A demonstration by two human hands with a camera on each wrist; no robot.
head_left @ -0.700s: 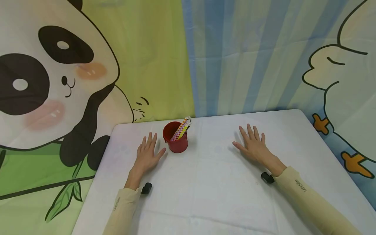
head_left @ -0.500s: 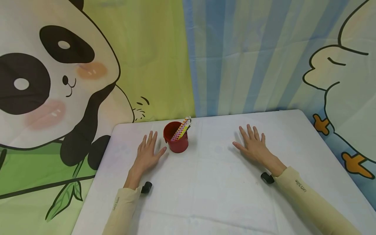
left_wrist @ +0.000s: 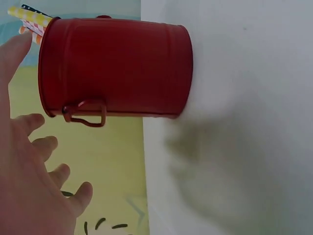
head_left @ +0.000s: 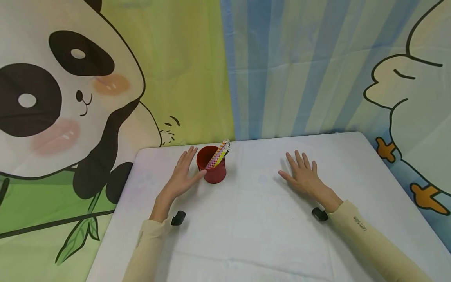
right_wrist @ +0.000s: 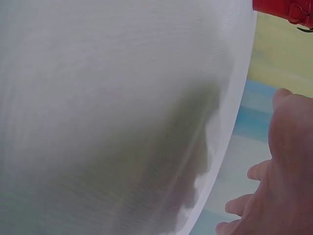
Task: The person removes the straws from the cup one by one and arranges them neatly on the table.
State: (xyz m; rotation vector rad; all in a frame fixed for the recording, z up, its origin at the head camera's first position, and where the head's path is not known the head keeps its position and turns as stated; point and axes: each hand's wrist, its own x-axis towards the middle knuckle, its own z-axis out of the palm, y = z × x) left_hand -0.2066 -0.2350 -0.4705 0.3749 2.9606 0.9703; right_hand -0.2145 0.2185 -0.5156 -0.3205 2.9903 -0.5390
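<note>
A small red metal bucket (head_left: 216, 176) stands upright on the white-covered table, left of the middle. Several patterned paper straws (head_left: 218, 156) lean out of it to the right. My left hand (head_left: 182, 175) is at the bucket's left side, fingers spread and thumb in front of it. In the left wrist view, the left hand (left_wrist: 36, 166) is beside the bucket (left_wrist: 120, 66), its thumb close to the straws (left_wrist: 32, 19); contact is unclear. My right hand (head_left: 303, 176) is held over the table's right half, fingers spread, holding nothing.
The white table (head_left: 246, 235) reaches back to a printed cloth backdrop (head_left: 282, 70) with a panda at left and a white bird-like figure at right. A black wrist camera (head_left: 178, 218) sits at the left wrist, another black camera (head_left: 320, 214) at the right.
My left hand has moved forward and right, up to the bucket, and its thumb now overlaps the bucket's front left side. The right hand has barely moved, and the bucket stays in place.
</note>
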